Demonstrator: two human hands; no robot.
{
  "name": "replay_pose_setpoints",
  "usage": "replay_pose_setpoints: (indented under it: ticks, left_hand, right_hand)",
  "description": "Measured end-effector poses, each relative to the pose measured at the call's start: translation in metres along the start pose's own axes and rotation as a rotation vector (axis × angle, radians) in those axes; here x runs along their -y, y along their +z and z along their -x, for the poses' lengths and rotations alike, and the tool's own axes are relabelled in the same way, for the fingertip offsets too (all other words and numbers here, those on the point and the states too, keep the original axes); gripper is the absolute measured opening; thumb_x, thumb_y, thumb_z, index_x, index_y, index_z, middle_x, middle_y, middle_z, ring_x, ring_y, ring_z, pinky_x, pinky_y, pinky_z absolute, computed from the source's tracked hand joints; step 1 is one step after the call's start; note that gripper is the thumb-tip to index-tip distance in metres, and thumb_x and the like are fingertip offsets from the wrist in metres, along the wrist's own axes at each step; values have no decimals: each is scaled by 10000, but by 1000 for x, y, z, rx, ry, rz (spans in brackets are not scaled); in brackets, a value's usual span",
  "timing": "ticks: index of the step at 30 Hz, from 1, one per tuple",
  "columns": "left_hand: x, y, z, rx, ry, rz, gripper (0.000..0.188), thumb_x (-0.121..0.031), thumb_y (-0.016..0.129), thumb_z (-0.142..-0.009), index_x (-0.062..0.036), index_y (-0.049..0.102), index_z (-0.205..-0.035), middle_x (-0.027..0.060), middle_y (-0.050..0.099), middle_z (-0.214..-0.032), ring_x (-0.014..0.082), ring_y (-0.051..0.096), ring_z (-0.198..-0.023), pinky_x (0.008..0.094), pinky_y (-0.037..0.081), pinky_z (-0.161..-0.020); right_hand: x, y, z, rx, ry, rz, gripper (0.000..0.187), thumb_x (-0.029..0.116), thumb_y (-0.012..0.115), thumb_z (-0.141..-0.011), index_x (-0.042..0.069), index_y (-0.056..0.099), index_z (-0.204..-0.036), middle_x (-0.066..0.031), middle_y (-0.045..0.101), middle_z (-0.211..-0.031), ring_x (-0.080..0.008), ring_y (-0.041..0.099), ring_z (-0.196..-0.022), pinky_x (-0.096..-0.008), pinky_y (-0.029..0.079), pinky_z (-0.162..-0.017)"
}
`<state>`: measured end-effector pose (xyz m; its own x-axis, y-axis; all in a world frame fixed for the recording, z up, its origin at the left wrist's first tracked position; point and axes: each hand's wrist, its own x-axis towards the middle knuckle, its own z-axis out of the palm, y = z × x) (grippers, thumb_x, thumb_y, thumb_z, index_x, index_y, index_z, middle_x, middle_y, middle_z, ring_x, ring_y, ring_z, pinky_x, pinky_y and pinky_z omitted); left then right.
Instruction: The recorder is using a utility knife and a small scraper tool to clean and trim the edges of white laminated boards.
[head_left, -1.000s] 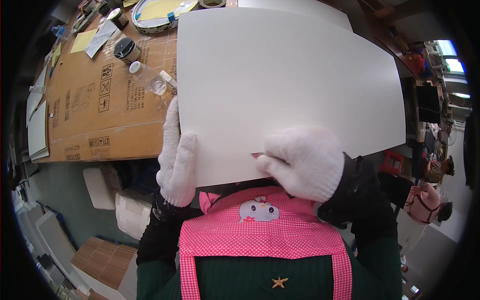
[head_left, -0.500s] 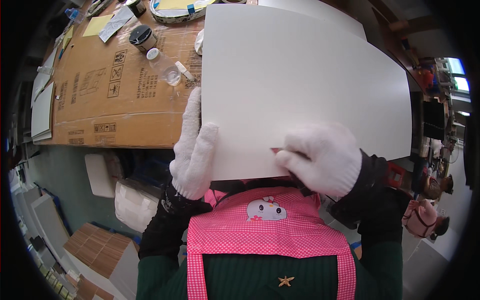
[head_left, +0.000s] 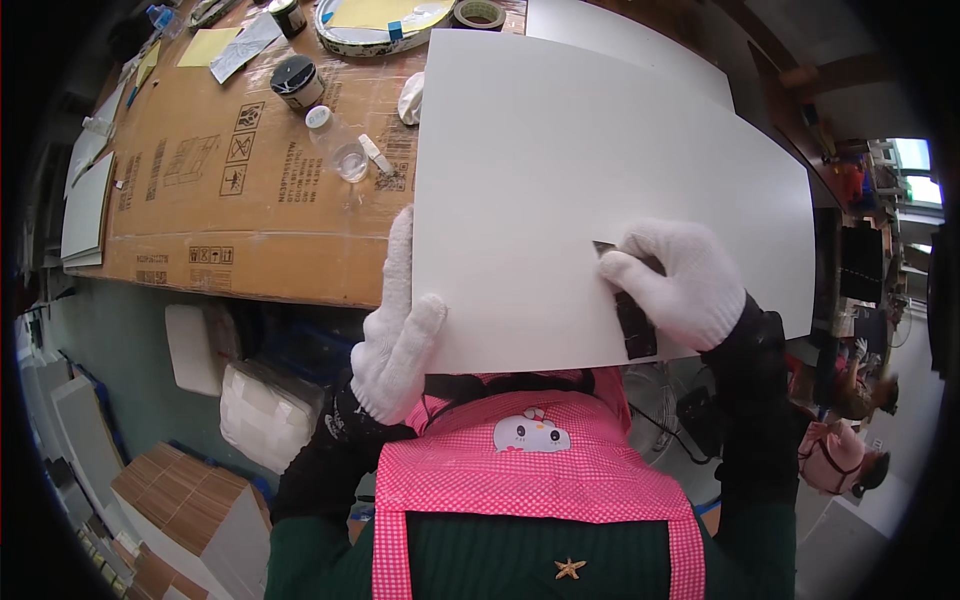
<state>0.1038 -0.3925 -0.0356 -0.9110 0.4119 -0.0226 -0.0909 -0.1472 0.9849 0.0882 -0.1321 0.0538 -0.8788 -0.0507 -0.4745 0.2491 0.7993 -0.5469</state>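
Since the earlier frames, a black scraper-like tool has come into sight under the right hand, where before only the glove was seen on the sheet; the left hand has stayed clamped on the same edge

Most of the view is filled by a large white board, held flat and slightly tilted above a cardboard-covered table. The board's near left edge is gripped by the left hand, gloved in white knit, with the thumb curled over the top face and the fingers laid straight along the edge. On the board's near right part the right hand, also gloved, is pressed down, its fingers bent and closed around the dark flat tool, whose tip shows just left of the fingertips and whose lower end reaches the board's near edge

Below the board a pink checked apron over a dark green garment is seen. Left of the board, on the cardboard, a round tray with yellow paper is set at the far side, with a tape roll just beside it. Nearer to the board's left edge a clear plastic bottle is lying, with a black round tin a little beyond it and a small white tube just beside the bottle
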Motion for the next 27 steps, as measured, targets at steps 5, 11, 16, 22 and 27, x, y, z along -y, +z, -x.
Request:
replay_pose_setpoints:
  ticks: [5, 11, 16, 22, 27]
  left_hand:
    - [0, -4, 0, -5, 12, 21, 665, -161, 331, -1001, 61, -16, -1523, 215, 248, -1554, 261, 283, -1421, 343, 211, -1160]
    - [2, -8, 1, -1, 56, -137, 666, -188, 346, -1006, 75, 11, -1518, 229, 263, -1544, 279, 297, -1415, 351, 220, -1157]
    - [4, -4, 1, -14, 39, -8, 674, -190, 356, -1003, 93, 16, -1511, 237, 263, -1541, 276, 305, -1411, 353, 223, -1156]
    - [7, -5, 1, -5, 83, 37, 668, -208, 329, -1011, 97, 2, -1508, 251, 265, -1537, 277, 318, -1405, 346, 221, -1158]
    - [16, -6, 2, 19, 38, 387, 714, -142, 412, -979, 92, -5, -1509, 267, 258, -1532, 294, 306, -1412, 362, 246, -1155]
  right_hand:
    - [59, 51, -9, 11, -368, 267, 202, 214, 628, -850, 23, 658, -792, -183, 615, -719, -347, 633, -692, -398, 507, -641]
    - [21, 5, -14, 21, 122, -174, 183, 178, 664, -832, -3, 656, -804, -159, 600, -676, -278, 626, -639, -361, 495, -623]
    - [45, 42, -10, -90, -297, 138, 154, 154, 666, -838, 2, 664, -811, -154, 610, -662, -257, 636, -612, -355, 496, -598]
    - [43, 22, -29, 76, -98, 18, 153, 166, 650, -851, 18, 656, -817, -167, 615, -652, -315, 633, -586, -378, 522, -603]
    - [79, 60, -23, -70, -495, 264, 183, 204, 628, -855, 30, 654, -802, -197, 602, -666, -358, 636, -636, -412, 519, -614]
